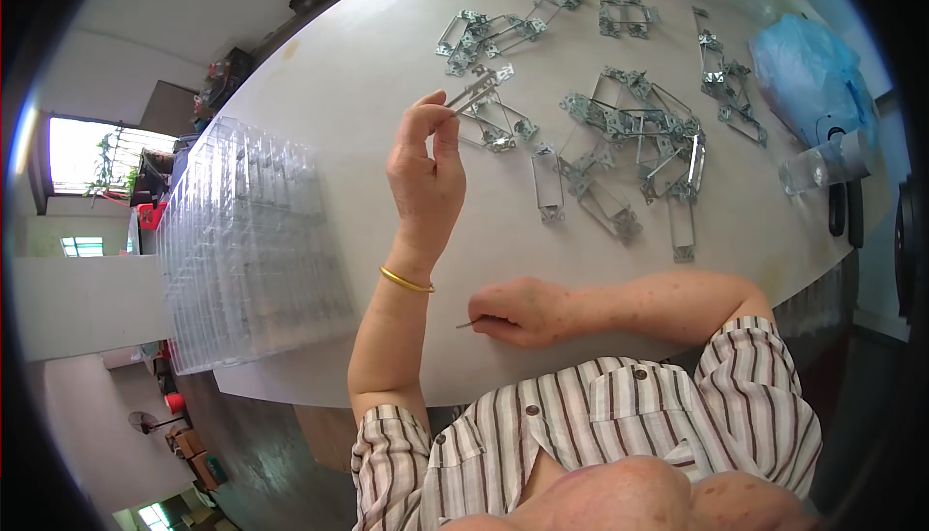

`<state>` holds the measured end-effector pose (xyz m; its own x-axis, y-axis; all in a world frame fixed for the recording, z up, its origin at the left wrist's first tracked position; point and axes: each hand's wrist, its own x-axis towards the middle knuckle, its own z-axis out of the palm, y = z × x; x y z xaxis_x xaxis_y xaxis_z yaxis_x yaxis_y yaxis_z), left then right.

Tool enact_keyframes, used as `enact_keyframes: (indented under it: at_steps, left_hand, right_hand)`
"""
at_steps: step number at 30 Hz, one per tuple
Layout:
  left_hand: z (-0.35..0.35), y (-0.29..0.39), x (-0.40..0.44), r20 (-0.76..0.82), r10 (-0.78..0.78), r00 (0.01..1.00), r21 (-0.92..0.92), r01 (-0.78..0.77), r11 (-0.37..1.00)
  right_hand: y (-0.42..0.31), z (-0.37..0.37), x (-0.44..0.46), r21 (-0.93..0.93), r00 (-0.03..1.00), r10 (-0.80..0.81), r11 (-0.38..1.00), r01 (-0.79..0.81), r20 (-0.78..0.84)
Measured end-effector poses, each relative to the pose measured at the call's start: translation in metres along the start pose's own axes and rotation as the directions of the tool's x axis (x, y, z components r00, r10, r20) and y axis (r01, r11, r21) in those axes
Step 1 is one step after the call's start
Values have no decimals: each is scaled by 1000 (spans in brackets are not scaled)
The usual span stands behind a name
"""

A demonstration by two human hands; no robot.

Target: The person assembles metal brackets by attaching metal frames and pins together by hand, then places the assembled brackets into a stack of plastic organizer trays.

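My left hand [427, 168], with a gold bangle [406, 280] at the wrist, is raised over the table on the left. Its thumb and fingers pinch a thin metal bracket [481, 88] with a pierced plate at its far end. Behind that bracket, a rectangular metal frame [498, 130] lies on the table. My right hand [527, 310] rests closed near the table's front edge. A thin grey metal strip [465, 325] sticks out from its fingers; the rest is hidden in the grip.
More metal frames [639, 125] lie in a loose heap right of centre, with others [489, 36] farther back. Stacked clear plastic trays [256, 241] stand at the left. At the right are a blue plastic bag [811, 72] and a clear cup [808, 171] on the white table [387, 38].
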<state>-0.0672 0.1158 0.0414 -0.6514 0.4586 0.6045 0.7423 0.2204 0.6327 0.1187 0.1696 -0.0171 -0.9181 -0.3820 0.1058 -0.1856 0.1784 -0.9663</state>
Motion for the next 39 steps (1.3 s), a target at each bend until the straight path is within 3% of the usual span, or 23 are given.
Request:
enact_keyframes:
  at_steps: [1, 4, 5, 7, 9, 10, 13, 17, 20, 23, 25, 27, 29, 32, 39]
  left_hand:
    - [-2, 2, -1, -11, -29, 1000, -22, 29, 999]
    - [-5, 12, -7, 2, 145, 989, 27, -145, 989]
    - [-5, 10, -11, 43, -29, 999, -168, 36, 985]
    - [-7, 3, -18, 201, -326, 924, -497, 383, 779]
    - [-23, -8, -20, 381, -472, 795, -614, 600, 513]
    - [-32, -13, -22, 478, -516, 711, -639, 684, 351]
    - [-53, -26, -34, 605, -458, 651, -688, 717, 111]
    - [-72, -34, -57, 611, -437, 660, -732, 682, 7]
    - [-85, -40, -69, 634, -371, 679, -743, 667, -48]
    - [-87, -40, -81, 658, -309, 687, -732, 680, -48]
    - [-84, -44, -90, 675, -277, 683, -718, 695, -38]
    - [-79, -42, -94, 695, -234, 679, -703, 711, -26]
    - [-75, -46, -100, 705, -187, 684, -699, 715, -24]
    - [-79, -43, -104, 719, -145, 680, -694, 712, -104]
    - [-76, -51, -112, 741, -117, 661, -671, 725, -154]
  right_hand:
    - [1, 0, 0, -4, 1000, -4, 1000, 4, 8]
    - [1, 0, 2, -12, 1000, 7, 1000, -8, -5]
    - [0, 1, 2, -15, 1000, 14, 1000, -14, -7]
    - [2, 0, 3, -22, 1000, 7, 1000, -6, 14]
    - [5, -1, 3, -13, 1000, -2, 1000, 2, 15]
    - [5, 0, 2, 1, 1000, -7, 1000, 7, 9]
    - [6, 1, 2, 14, 1000, -3, 1000, 3, 10]
    - [5, -1, 2, 46, 999, -31, 998, 32, -21]
    - [-13, -15, 4, 95, 997, 68, 993, -64, -45]
    - [-35, -45, 10, -88, 948, -119, 991, 97, -296]
    - [-40, -64, 15, -205, 841, -199, 973, 107, -504]
    - [-37, -75, 19, -180, 772, -155, 982, 54, -617]
    - [-32, -83, 23, -223, 793, -123, 975, -16, -596]
    - [-36, -77, 25, -56, 837, -21, 998, -11, -547]
    - [-23, -59, 28, 28, 797, 41, 999, -30, -603]
